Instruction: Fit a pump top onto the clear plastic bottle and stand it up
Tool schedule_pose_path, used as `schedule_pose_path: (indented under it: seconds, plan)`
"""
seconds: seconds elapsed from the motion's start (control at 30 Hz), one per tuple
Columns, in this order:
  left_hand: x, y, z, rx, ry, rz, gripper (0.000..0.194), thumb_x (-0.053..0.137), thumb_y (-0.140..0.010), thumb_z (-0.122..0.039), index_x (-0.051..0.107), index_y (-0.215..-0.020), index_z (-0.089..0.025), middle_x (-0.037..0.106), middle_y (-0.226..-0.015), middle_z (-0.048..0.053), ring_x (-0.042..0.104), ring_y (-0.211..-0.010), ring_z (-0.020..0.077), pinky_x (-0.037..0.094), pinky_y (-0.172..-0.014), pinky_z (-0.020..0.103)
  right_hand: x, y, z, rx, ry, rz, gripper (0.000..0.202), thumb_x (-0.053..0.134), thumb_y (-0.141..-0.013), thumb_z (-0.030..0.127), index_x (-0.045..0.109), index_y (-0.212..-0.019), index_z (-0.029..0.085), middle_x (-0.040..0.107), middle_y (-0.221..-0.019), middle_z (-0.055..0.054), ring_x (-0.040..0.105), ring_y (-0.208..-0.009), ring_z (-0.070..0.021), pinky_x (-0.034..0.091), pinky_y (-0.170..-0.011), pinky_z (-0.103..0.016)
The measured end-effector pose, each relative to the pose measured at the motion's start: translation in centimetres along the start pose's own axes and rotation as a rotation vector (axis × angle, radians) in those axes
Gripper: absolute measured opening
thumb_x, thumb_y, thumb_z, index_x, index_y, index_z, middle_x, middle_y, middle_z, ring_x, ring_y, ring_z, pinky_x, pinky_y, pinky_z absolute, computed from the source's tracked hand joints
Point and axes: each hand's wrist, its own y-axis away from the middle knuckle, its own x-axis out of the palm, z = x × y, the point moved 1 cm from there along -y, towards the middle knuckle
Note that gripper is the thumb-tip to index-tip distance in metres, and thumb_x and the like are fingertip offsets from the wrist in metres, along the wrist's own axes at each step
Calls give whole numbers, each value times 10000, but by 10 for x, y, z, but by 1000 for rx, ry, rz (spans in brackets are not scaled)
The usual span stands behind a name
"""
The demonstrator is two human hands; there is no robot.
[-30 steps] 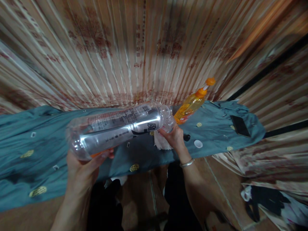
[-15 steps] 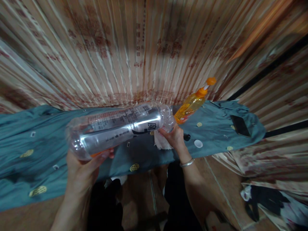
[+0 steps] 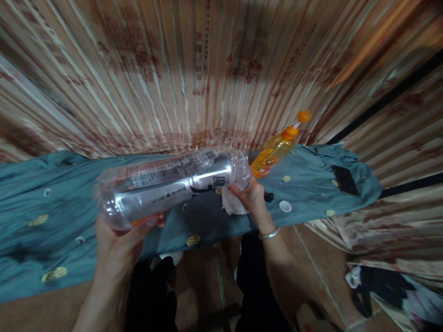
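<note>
A large clear plastic bottle (image 3: 173,184) with a silvery printed label is held on its side above the cloth, its neck pointing right. My left hand (image 3: 121,240) grips its base end from below, the far fingers partly hidden behind the plastic. Around the neck end, my right hand (image 3: 252,196) is closed, with a bracelet on the wrist. A crumpled white tissue (image 3: 233,203) shows just under the right hand; whether the hand touches it I cannot tell. Beyond that hand stands a pump bottle (image 3: 275,152) of yellow liquid with an orange top.
A teal patterned cloth (image 3: 194,226) covers the narrow table. On its right part lie a small black object (image 3: 268,197), a round white cap (image 3: 285,206) and a dark phone-like slab (image 3: 345,180). Pleated curtains (image 3: 173,83) hang behind. A dark-and-white bundle (image 3: 384,290) lies low at right.
</note>
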Motion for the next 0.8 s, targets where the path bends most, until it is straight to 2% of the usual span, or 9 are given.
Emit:
schedule_pose_path:
  seconds: [0.17,0.4,0.5,0.8]
  plan:
    - [0,0,2,16,0,-7,749,1000,-450,-236,661,-1117,-204,742,-646,2,666,-456,192,529,-372,248,-1,0,2,0,4,7,624,836,-691,537,654,-1155,161,803,-971,-118,775,-927,-302,589,-777,-338]
    - [0,1,2,26,28,19,728,988,-470,-191,641,-1108,-241,756,-692,-11,680,-469,190,539,-378,246,-1,0,1,1,-1,18,626,835,-700,526,658,-1171,154,801,-980,-120,773,-935,-298,584,-785,-328]
    - [0,0,2,32,25,30,702,980,-491,-191,640,-1104,-238,741,-652,-12,679,-468,195,537,-381,244,0,0,1,-2,-3,12,647,836,-696,533,654,-1187,153,801,-986,-122,772,-938,-300,584,-794,-336]
    - [1,0,2,15,36,21,714,992,-468,-193,639,-1084,-260,743,-685,-22,678,-465,192,533,-366,245,0,0,1,4,9,13,644,832,-698,532,655,-1184,147,801,-993,-127,773,-946,-303,586,-791,-339]
